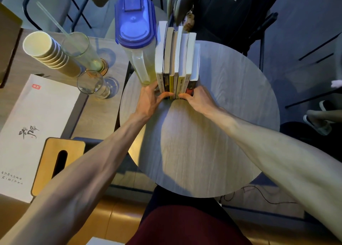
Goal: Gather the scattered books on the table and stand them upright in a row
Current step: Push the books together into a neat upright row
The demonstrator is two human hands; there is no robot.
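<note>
Several books (177,55) stand upright side by side in a row on the round grey table (203,133), spines toward me, leaning against a clear pitcher with a blue lid (136,31). My left hand (149,100) is at the left end of the row, fingers against its outer side and thumb stretched across the lower spines. My right hand (198,98) is at the right end, thumb pressing the spines from the front. The two thumbs nearly meet at the middle of the row.
On a wooden table to the left stand a stack of paper cups (48,52), a tall glass with a straw (83,50), a short glass (92,83), a white paper bag (33,126) and a wooden tissue box (57,161). A chair with a black backpack (227,9) is behind the books.
</note>
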